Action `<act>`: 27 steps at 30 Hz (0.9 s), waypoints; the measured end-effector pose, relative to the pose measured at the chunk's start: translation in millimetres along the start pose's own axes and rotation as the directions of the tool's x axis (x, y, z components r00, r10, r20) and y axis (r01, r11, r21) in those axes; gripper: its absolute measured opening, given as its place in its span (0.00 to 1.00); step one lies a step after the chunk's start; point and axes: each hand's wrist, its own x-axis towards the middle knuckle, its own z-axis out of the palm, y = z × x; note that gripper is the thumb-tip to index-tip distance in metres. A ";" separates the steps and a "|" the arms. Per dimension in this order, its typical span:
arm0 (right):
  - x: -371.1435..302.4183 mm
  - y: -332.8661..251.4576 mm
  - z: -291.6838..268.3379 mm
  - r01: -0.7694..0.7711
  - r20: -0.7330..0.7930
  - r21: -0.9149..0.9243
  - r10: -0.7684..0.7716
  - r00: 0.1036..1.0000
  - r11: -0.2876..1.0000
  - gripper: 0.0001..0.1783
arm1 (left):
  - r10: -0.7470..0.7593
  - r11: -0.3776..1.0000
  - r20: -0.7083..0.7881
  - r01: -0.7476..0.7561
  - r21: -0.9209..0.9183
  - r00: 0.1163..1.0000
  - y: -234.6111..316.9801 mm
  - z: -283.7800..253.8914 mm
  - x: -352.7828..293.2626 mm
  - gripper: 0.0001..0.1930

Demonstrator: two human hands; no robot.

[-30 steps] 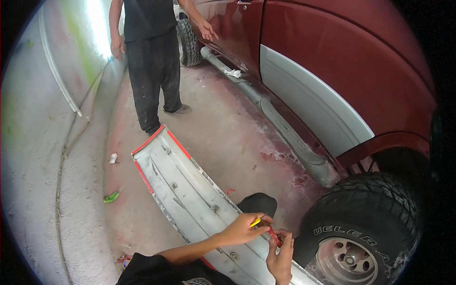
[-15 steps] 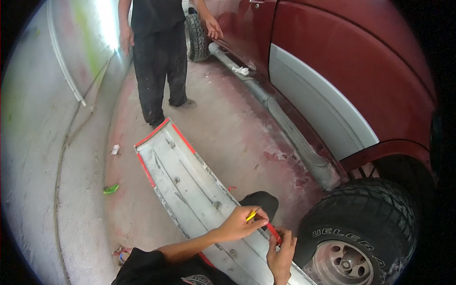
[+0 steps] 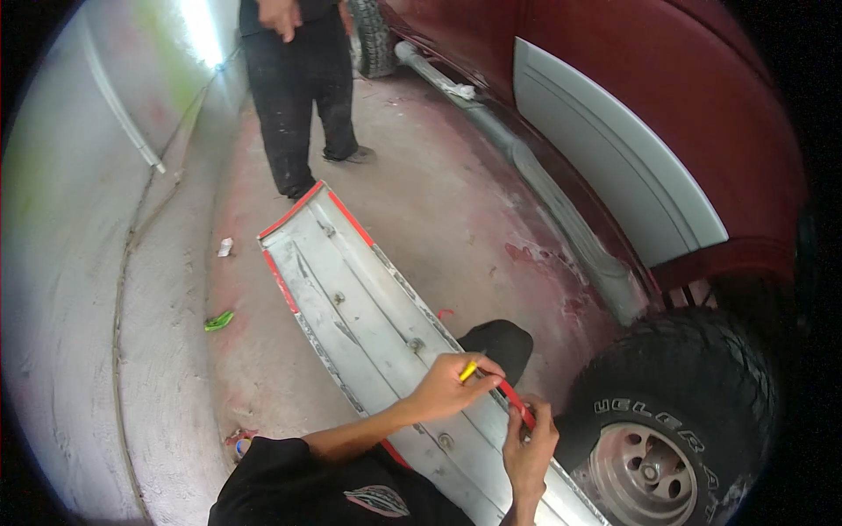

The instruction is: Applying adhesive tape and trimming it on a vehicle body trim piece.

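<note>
A person draws out a red strip [image 3: 514,396] between two hands above the right-hand edge of a long, pale panel [image 3: 368,316] in a workshop. The left hand [image 3: 449,386] pinches one end of the strip while also gripping a slim yellow tool [image 3: 469,370]; the right hand [image 3: 531,438] grasps the other end between thumb and fingers. A second ago the strip showed shorter and bunched; now a longer stretch spans the gap. Whether it touches the panel cannot be told. Beyond, a co-worker's hand [image 3: 281,16], earlier hanging beside the leg, is at the waist.
</note>
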 end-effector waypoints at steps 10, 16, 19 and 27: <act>18.6 -16.1 40.1 0.159 0.068 -0.155 -0.150 0.986 0.975 0.09 | 0.053 0.955 -0.245 0.023 0.294 0.968 -25.3 -42.5 1.0 0.03; 15.2 -5.1 55.1 0.166 0.102 -0.222 -0.146 0.984 0.961 0.10 | 0.124 0.884 -0.287 0.025 0.467 0.950 -33.4 -58.0 9.6 0.05; 16.5 -9.5 60.0 0.160 0.105 -0.200 -0.141 0.984 0.967 0.09 | 0.132 0.817 -0.312 0.075 0.572 0.941 -34.3 -61.1 12.5 0.05; 22.5 -7.4 64.7 0.081 0.118 -0.242 -0.054 0.992 0.967 0.11 | 0.263 0.710 -0.318 0.040 0.703 0.911 -35.1 -67.5 24.2 0.07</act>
